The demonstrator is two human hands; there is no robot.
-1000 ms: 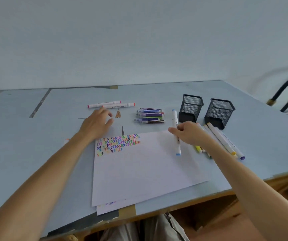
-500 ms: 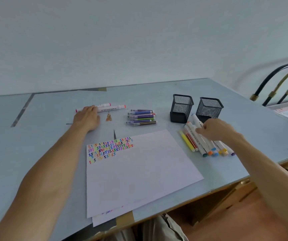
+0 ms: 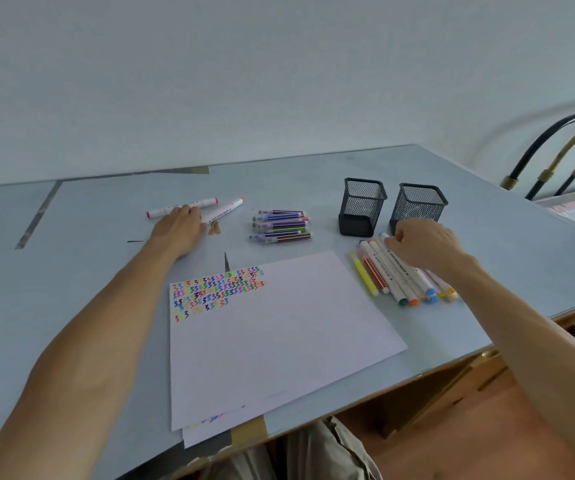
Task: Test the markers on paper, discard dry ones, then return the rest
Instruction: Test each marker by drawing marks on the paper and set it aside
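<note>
Head view, looking down over a pale blue table (image 3: 314, 174). Testing apparently well along: several rows of coloured squiggles (image 3: 216, 289) fill the top left of the white paper (image 3: 279, 334), rest of the sheet blank. Step in hand, by judgement, the sorting and gathering that follows a test, not the scribbling itself.

Right hand (image 3: 424, 244) lowered over the far ends of a fanned row of markers (image 3: 397, 278) lying just right of the paper, in front of two black mesh pen cups (image 3: 362, 206), both seemingly empty. Fingers curled down, tips touching the upper ends of the thick white barrels; whether pinching one or only resting on them, impossible to tell. Coloured caps at the near ends left uncovered.

Left hand (image 3: 178, 230) flat on the table at the far left, fingers loosely spread across two white red-capped markers (image 3: 203, 211), pressing or sliding rather than gripping; nothing lifted. Those two lying apart from the rest, possibly the discards, though not certain.

A third bundle of thin markers (image 3: 281, 226) between the hands, touched by neither.

Next move likely calls for closing the right fingers round a single barrel, lifting it clear of its neighbours, then uncapping over the blank paper or dropping it upright into a cup.
</note>
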